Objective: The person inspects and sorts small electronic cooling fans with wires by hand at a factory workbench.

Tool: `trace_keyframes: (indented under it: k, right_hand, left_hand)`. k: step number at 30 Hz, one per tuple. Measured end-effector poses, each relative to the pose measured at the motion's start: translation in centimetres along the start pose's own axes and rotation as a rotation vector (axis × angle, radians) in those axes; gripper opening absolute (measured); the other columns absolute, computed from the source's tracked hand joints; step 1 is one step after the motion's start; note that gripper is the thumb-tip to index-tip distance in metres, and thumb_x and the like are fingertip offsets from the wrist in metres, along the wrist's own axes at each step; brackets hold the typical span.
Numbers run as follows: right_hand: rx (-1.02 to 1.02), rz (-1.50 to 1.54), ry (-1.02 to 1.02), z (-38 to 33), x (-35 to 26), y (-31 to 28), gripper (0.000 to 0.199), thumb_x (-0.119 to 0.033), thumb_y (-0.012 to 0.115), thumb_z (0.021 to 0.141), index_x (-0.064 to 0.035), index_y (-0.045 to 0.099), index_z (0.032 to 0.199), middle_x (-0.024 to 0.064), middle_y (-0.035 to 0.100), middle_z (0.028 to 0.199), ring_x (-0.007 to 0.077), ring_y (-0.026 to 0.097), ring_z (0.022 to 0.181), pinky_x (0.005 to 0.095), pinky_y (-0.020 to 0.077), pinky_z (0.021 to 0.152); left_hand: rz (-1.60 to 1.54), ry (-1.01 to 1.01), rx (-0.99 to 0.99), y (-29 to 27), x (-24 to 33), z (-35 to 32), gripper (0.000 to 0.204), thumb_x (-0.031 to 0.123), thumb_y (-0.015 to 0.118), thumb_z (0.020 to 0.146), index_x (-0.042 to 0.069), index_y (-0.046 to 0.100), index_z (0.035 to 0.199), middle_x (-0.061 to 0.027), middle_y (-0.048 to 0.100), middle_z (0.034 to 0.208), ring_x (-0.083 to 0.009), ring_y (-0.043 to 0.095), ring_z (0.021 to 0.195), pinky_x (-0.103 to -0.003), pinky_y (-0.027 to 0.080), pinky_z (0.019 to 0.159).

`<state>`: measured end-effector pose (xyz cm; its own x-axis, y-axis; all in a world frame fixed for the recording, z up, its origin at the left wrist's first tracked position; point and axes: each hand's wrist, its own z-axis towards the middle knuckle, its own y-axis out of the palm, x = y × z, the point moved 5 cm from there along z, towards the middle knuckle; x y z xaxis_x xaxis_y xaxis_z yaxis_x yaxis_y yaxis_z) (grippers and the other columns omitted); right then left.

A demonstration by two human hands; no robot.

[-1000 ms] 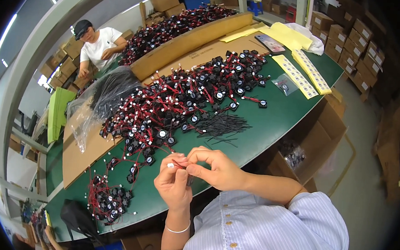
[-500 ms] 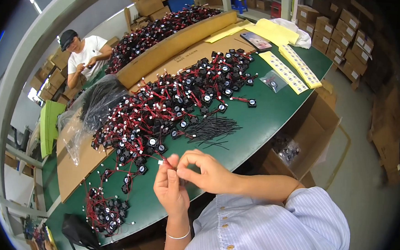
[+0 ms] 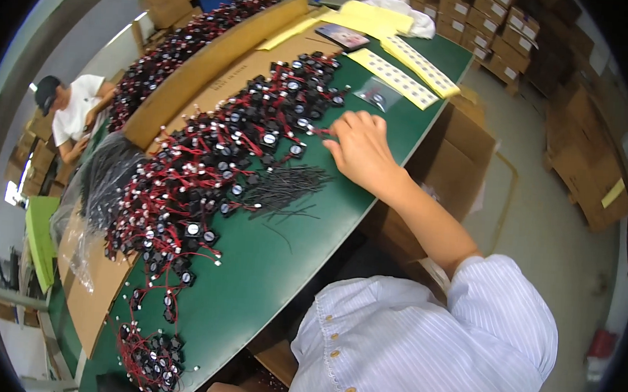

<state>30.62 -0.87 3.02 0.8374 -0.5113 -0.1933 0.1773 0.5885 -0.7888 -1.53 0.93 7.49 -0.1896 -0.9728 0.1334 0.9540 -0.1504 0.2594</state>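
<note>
My right hand (image 3: 363,152) reaches over the right edge of a large heap of small black square fans (image 3: 216,158) with red wires, white plugs and round pale labels. Its fingers curl downward, and a red wire (image 3: 321,131) runs out from beneath the fingertips. The fan at that spot is covered by the hand. Just left of and below the hand lies a bundle of thin black strips (image 3: 289,186). At the lower edge a rounded piece of bare skin shows; I cannot make out my left hand or its fingers.
A green table (image 3: 251,278) carries a smaller fan cluster (image 3: 153,362) near left. Yellow label sheets (image 3: 393,79), a phone (image 3: 342,37) and a clear bag (image 3: 378,94) lie far right. A cardboard box (image 3: 461,144) stands beside the table. A co-worker (image 3: 75,109) sits across.
My hands have parted. The right one has moved up and right to a fan at the heap's edge; the left has dropped out of sight. The view has shifted.
</note>
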Motion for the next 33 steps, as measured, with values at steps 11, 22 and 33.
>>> trace_keyframes:
  k: [11, 22, 33]
  right_hand:
    - [-0.092, 0.606, -0.228, -1.6, -4.5, -0.3, 0.013, -0.013, 0.062, 0.073, -0.0035, 0.061, 0.081, 0.0107, 0.057, 0.078, 0.0287, 0.056, 0.076, 0.0374, 0.0444, 0.067]
    - [-0.466, 0.506, -0.628, -1.3, -21.3, 5.4, 0.03, -0.028, 0.06, 0.076, 0.0011, 0.06, 0.07, 0.0138, 0.058, 0.069, 0.0288, 0.06, 0.064, 0.0371, 0.0485, 0.054]
    - [-0.111, 0.465, -1.225, -1.3, -30.2, 6.2, 0.012, -0.017, 0.053, 0.07, -0.0112, 0.063, 0.071, 0.0028, 0.053, 0.08, 0.019, 0.05, 0.085, 0.0366, 0.0366, 0.081]
  left_hand:
    - [-0.09, 0.246, -0.135, 0.3, -1.0, -3.1, 0.036, 0.028, 0.034, 0.09, -0.001, 0.05, 0.104, -0.0214, 0.05, 0.111, -0.0343, 0.048, 0.104, -0.05, 0.04, 0.086]
    - [0.369, -0.305, -0.551, -1.9, -4.7, -1.1, 0.021, 0.003, 0.04, 0.086, -0.009, 0.055, 0.095, -0.0213, 0.061, 0.091, -0.0337, 0.059, 0.088, -0.04, 0.046, 0.081]
    - [0.75, -0.793, -0.173, -11.9, -11.0, 0.4, 0.016, 0.006, 0.052, 0.084, -0.008, 0.06, 0.087, -0.0119, 0.063, 0.08, -0.0152, 0.059, 0.072, -0.025, 0.046, 0.067]
